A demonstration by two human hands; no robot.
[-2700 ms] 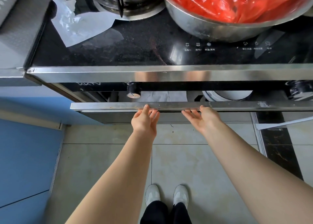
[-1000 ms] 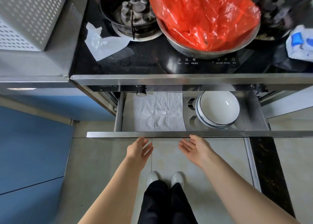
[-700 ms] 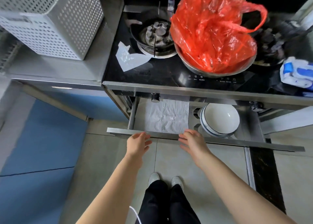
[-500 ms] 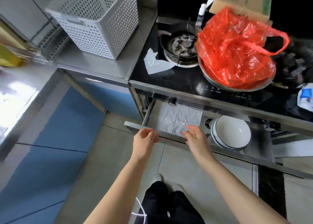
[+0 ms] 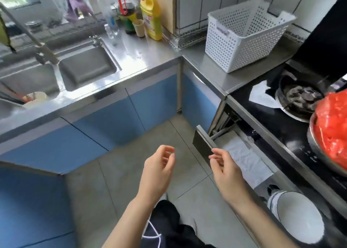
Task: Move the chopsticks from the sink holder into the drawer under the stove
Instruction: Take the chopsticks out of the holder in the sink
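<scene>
The steel counter bends round a corner. I have pulled the drawer [image 5: 242,159] open and turned away. My left hand [image 5: 157,170] and right hand [image 5: 226,170] hang loose, empty. The chopsticks [image 5: 30,97] wait at nine o'clock by the sink [image 5: 88,69].

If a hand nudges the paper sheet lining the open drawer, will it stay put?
Probably not. The paper sheet looks thin and creased, so likely light and floppy. It lies loose on the drawer floor, apparently unweighted, so it may slide or bunch.
</scene>
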